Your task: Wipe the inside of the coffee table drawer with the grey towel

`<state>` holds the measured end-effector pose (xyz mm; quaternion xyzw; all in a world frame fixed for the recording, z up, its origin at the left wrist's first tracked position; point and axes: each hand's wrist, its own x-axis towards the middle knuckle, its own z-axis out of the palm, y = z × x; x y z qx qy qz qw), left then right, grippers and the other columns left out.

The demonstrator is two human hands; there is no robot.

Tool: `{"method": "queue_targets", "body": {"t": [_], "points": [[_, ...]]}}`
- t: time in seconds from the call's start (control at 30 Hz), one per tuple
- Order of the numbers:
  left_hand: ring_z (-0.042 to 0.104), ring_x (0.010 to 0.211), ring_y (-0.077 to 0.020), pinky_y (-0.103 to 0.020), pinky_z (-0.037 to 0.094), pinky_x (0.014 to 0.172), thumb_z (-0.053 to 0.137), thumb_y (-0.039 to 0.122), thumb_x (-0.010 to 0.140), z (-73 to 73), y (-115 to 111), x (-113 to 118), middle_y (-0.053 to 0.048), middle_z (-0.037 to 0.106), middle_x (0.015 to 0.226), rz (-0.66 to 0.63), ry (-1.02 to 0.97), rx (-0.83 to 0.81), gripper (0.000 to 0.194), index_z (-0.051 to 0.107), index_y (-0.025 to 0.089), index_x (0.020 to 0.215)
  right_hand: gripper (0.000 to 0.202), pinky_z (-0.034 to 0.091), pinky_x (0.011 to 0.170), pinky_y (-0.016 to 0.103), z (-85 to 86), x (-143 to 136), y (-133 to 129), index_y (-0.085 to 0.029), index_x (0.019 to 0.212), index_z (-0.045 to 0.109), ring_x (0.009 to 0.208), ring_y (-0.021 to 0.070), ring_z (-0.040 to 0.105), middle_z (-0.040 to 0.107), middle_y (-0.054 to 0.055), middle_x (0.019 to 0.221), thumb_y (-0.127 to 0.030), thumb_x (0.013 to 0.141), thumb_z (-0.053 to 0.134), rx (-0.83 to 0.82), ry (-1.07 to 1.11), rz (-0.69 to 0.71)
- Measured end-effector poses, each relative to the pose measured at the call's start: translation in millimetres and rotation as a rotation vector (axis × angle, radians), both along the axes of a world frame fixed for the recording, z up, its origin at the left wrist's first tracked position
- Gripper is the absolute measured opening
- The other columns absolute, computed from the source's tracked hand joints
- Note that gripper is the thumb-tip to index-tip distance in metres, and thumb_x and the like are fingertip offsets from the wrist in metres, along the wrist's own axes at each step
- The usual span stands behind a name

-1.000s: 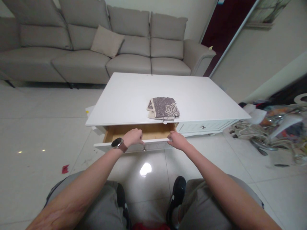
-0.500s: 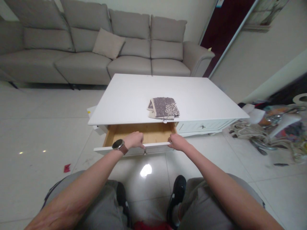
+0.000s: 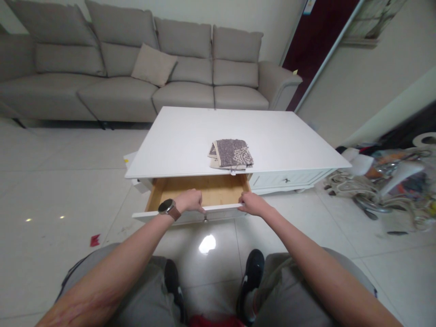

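Note:
A drawer [image 3: 218,190] with a light wooden inside stands pulled out of a white coffee table [image 3: 279,136]. My left hand [image 3: 190,200], below a wrist with a dark round watch [image 3: 166,206], is closed over the drawer's front edge near its small knob [image 3: 205,218]. Toward the right end of the same edge, my right hand [image 3: 251,203] is closed on it too. A folded grey and beige cloth [image 3: 233,153] lies on the tabletop, just above the drawer.
A grey sofa [image 3: 184,93] with a beige cushion [image 3: 154,65] stands behind the table. A red scrap [image 3: 95,240] lies on the floor at left. Piled items and a metal-legged object [image 3: 371,200] stand at right.

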<state>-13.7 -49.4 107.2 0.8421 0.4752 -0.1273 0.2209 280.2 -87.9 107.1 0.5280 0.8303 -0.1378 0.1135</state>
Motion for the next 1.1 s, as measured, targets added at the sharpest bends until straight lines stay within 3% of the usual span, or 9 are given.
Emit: {"method": "queue_targets", "body": {"t": [0.27,0.4,0.57,0.87,1.1], "points": [[0.073,0.076,-0.0245,-0.029,0.049,0.067,0.081,0.051,0.073,9.1,-1.6,5.7,-0.013,0.078,0.081,-0.026,0.085,0.02,0.031,0.081,0.02,0.074,0.022,0.049,0.078,0.03,10.4,-3.8,-4.6,-0.018,0.1,0.076,0.099,0.0264,0.07,0.076,0.014,0.102,-0.034,0.092,0.065,-0.026,-0.063,-0.025],[0.073,0.078,-0.0257,-0.03,0.05,0.068,0.08,0.051,0.074,6.4,-2.7,6.8,-0.015,0.079,0.083,-0.029,0.109,0.041,0.032,0.082,0.019,0.077,0.021,0.05,0.081,0.031,15.3,-7.1,-6.1,-0.017,0.103,0.076,0.102,0.0279,0.071,0.076,0.015,0.106,-0.032,0.092,0.067,-0.026,-0.094,-0.036],[0.074,0.079,-0.0264,-0.03,0.05,0.067,0.081,0.052,0.073,0.6,-1.6,5.9,-0.015,0.079,0.083,-0.023,0.118,0.051,0.033,0.082,0.019,0.077,0.02,0.051,0.084,0.031,14.4,-9.4,-5.7,-0.017,0.105,0.076,0.105,0.0285,0.071,0.075,0.016,0.11,-0.03,0.091,0.07,-0.032,-0.105,-0.037],[0.075,0.083,-0.028,-0.032,0.053,0.071,0.081,0.044,0.076,13.0,-7.4,8.9,-0.016,0.079,0.088,-0.005,0.121,0.031,0.029,0.083,0.017,0.084,0.022,0.052,0.084,0.032,17.7,-13.0,-5.0,-0.016,0.106,0.077,0.105,0.0293,0.071,0.075,0.018,0.111,-0.028,0.091,0.068,-0.041,-0.133,-0.048],[0.075,0.082,-0.0268,-0.031,0.052,0.07,0.08,0.045,0.077,11.2,-7.0,8.0,-0.015,0.079,0.088,-0.008,0.119,0.024,0.029,0.083,0.017,0.084,0.021,0.053,0.083,0.033,15.9,-13.0,-5.1,-0.014,0.105,0.077,0.102,0.0308,0.072,0.075,0.019,0.109,-0.026,0.091,0.067,-0.018,-0.135,-0.023]]}}
